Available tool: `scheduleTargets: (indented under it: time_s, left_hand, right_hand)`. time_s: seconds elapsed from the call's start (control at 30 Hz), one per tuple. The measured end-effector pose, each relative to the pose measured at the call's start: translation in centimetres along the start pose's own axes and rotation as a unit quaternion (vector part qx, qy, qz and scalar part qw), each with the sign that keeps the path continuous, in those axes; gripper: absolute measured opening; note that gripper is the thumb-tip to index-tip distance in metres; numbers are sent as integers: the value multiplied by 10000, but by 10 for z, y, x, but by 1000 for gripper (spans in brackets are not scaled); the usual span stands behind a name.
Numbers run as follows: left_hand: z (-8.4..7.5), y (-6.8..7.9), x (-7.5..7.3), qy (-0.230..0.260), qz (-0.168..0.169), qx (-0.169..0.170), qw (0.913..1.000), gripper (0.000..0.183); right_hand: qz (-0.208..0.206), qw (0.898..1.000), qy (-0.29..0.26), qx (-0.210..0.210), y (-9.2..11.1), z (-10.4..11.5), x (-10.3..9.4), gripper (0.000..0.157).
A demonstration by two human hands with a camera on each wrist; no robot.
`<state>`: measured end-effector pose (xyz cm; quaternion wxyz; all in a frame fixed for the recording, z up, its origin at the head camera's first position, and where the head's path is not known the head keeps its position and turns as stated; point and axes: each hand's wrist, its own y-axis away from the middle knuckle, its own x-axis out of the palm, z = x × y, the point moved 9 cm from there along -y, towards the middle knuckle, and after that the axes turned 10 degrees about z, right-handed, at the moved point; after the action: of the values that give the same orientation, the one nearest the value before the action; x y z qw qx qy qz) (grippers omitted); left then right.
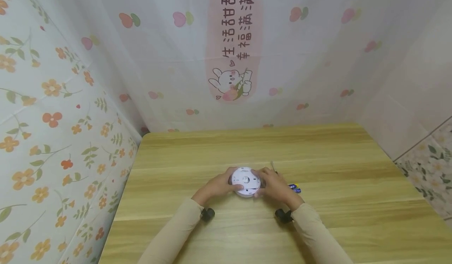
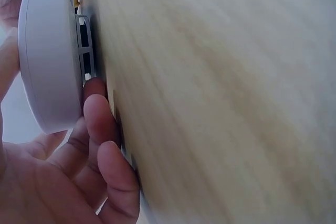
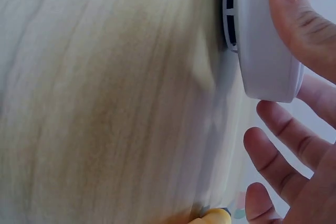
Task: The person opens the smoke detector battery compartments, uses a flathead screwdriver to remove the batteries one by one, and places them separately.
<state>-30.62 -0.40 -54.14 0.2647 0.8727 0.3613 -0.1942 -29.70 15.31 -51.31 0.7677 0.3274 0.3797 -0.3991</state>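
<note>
We see a round white device (image 1: 246,181) lying flat on the wooden table (image 1: 318,154), its broad marked face turned up toward us; being a disc, it shows no long axis. Our left hand (image 1: 219,185) cups the device's left edge, fingers curled around the rim. Our right hand (image 1: 273,185) holds the opposite edge, thumb laid over the rim and the other fingers spread loosely beside it. Both forearms angle inward to meet at the device. Just right of the device, beyond the right hand, lie small blue batteries (image 1: 294,188).
</note>
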Motion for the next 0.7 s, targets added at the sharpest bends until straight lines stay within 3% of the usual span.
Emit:
scheduleTargets:
  time_s: [0.23,0.7]
  left_hand:
    - [0,0,-4,-168,-64,-27,9998,73]
    - [2,-3,-6,143,-68,127,9998,57]
  right_hand:
    - [-73,9999,-81,22,-1,0,0,82]
    - [-346,9988,-238,248,0,-6,-1,72]
